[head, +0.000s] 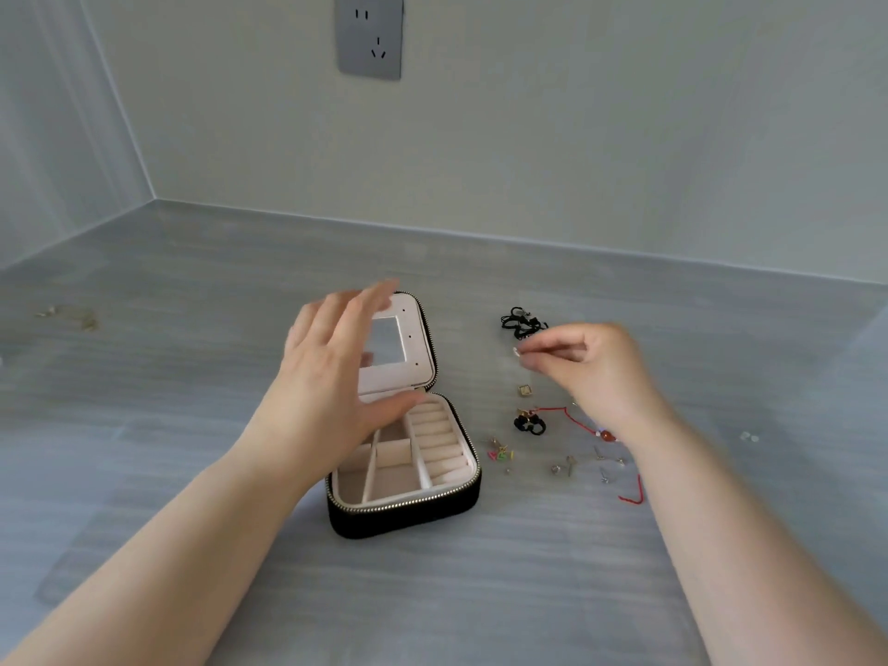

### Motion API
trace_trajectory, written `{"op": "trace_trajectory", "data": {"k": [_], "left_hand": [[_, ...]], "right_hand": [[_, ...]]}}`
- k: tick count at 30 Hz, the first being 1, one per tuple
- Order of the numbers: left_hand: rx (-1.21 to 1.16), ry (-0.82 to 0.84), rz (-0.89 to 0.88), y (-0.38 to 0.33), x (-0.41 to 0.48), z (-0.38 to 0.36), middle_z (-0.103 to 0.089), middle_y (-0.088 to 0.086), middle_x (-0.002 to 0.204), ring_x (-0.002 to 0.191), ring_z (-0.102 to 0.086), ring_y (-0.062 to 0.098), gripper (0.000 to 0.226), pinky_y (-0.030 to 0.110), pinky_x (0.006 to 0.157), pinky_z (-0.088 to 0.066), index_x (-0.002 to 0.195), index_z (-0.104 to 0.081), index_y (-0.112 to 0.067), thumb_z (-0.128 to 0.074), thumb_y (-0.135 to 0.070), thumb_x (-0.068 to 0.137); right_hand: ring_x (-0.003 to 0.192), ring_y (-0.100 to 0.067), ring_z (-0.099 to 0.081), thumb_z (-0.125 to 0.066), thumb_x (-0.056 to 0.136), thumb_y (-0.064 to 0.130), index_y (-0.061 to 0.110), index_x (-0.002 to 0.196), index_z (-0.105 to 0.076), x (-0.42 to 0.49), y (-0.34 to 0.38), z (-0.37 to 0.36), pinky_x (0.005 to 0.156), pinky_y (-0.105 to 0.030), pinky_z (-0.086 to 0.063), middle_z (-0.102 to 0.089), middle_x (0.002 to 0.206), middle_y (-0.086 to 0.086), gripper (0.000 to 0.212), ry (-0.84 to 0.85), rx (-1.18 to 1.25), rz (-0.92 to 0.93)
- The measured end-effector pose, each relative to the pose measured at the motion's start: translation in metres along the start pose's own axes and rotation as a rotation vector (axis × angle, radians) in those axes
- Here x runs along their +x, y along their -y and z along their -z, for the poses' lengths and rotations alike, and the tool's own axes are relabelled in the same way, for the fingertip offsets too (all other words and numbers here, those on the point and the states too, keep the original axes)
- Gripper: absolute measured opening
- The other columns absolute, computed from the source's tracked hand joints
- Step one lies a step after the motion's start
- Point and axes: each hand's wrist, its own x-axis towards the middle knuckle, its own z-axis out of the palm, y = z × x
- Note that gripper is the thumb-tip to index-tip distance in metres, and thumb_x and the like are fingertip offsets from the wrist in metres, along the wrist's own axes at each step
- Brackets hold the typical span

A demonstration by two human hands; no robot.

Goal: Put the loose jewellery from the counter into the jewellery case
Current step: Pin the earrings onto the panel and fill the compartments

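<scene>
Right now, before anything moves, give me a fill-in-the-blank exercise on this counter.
The lid of the jewellery case is ____.
The loose jewellery lies to the case's ____.
The left hand hovers above the ____.
The small piece is pinched by the ____.
Missing: open; right; case; right hand.

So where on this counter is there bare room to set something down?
Bare counter lies in front of the jewellery case, and behind it up to the wall. Left of the case is mostly free, bar small bits far left. Crowded: right of the case, loose jewellery around the right hand.
</scene>
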Motion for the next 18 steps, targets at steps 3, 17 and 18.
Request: {"op": "trace_trajectory", "data": {"k": [3, 17, 18], "left_hand": [[-0.221, 0.055, 0.079, -0.006, -0.001, 0.002, -0.060, -0.020, 0.094, 0.090, -0.047, -0.012, 0.061, 0.000, 0.081, -0.031, 0.114, -0.053, -0.027, -0.079, -0.036, 0.060], [-0.563, 0.211, 0.278, -0.006, -0.004, 0.007, -0.069, -0.013, 0.077, 0.068, -0.064, 0.003, 0.021, 0.016, 0.067, -0.050, 0.081, -0.065, -0.031, -0.077, -0.021, 0.068], [-0.547, 0.214, 0.271, -0.006, -0.004, 0.007, -0.068, -0.013, 0.075, 0.066, -0.064, 0.002, 0.021, 0.014, 0.065, -0.049, 0.079, -0.065, -0.031, -0.077, -0.017, 0.069]], "right_hand": [[0.074, -0.003, -0.068, -0.075, 0.071, 0.004, 0.027, 0.069, -0.073, -0.017, 0.026, -0.017, 0.074, -0.013, -0.050, -0.074, 0.075, 0.010, 0.022, 0.079, 0.234, 0.094], [0.067, -0.011, -0.068, -0.075, 0.070, 0.001, 0.016, 0.071, -0.073, -0.029, 0.049, -0.056, 0.070, -0.020, -0.054, -0.073, 0.069, 0.001, 0.015, 0.232, 0.296, 0.094], [0.067, -0.009, -0.067, -0.075, 0.070, 0.001, 0.017, 0.071, -0.073, -0.030, 0.047, -0.056, 0.069, -0.017, -0.053, -0.073, 0.069, 0.003, 0.016, 0.238, 0.298, 0.101]]}}
